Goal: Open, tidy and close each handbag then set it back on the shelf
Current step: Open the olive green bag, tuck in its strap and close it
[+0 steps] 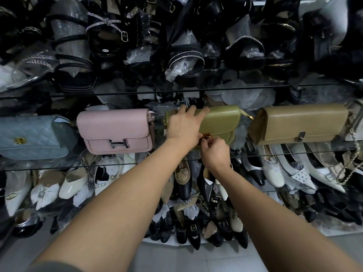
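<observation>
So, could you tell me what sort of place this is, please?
Likely a shoe and handbag shop or stockroom: glass shelves hold a row of handbags, including the olive handbag being handled, with wrapped shoes crammed above and below.

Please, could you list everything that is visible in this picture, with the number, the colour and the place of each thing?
green handbag: one, olive green, middle of the glass shelf
gold clasp: one, gold, front of the green handbag
pink handbag: one, pink, left of the green handbag
blue handbag: one, pale blue, far left
tan handbag: one, tan, right of the green handbag
black sandals: many, black, shelf above
pale shoes: many, white and beige, shelf below
left hand: one, on the green handbag's top
right hand: one, pinching the gold clasp
</observation>
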